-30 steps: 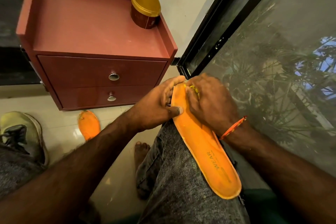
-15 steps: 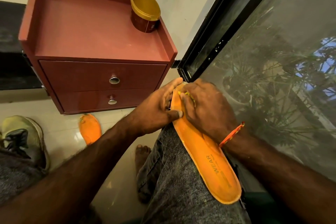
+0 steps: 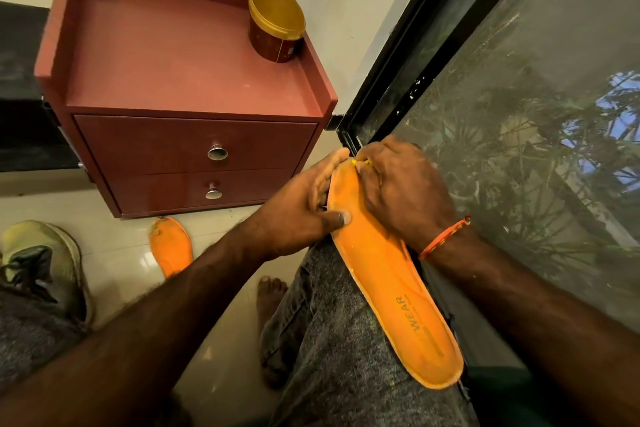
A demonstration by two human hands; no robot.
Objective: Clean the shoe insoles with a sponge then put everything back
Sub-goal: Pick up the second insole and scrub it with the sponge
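Observation:
An orange insole (image 3: 391, 284) printed WEAR lies along my right thigh, toe end away from me. My left hand (image 3: 298, 208) grips its toe end from the left, thumb pressed on the top surface. My right hand (image 3: 401, 191) presses down on the toe end with a yellow sponge (image 3: 360, 161), of which only a sliver shows past the fingers. A second orange insole (image 3: 171, 246) lies on the tiled floor in front of the cabinet. A yellowish shoe (image 3: 45, 267) stands at the left edge.
A red-brown two-drawer cabinet (image 3: 194, 149) stands against the wall, with a gold-lidded tub (image 3: 275, 24) on top at the back right. A dark-framed window (image 3: 519, 114) runs along my right side. My bare foot (image 3: 272, 291) rests on the floor.
My right hand has slid with the sponge a little further toward the toe tip of the insole. My left hand keeps its grip.

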